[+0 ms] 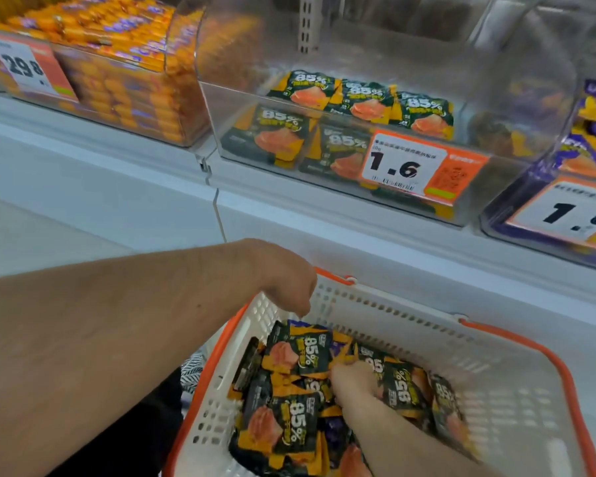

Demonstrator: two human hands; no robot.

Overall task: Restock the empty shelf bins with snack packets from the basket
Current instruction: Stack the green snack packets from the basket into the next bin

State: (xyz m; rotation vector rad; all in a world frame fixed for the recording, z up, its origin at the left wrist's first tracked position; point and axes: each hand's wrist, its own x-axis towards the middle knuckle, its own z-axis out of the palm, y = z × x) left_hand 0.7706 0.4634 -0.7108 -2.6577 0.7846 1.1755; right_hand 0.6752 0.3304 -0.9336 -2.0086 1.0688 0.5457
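At left centre, the left hand (283, 280) hangs loosely curled over the basket (496, 383) rim, holding nothing. Lower centre, the right hand (353, 383) digs into the snack packets (289, 428), fingers buried, grip uncertain. The sparsely filled bin (341, 98) sits directly above, upper centre.

White shelf (289, 215) carries three clear bins (324, 142).

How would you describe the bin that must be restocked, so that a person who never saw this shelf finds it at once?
Look at the white shelf above the white and orange basket. Three clear bins stand on it; take the middle bin, with the orange price tag reading 1.6. Unlike the packed left bin of orange packets and the right bin of purple ones, it holds only a few dark "85%" packets.
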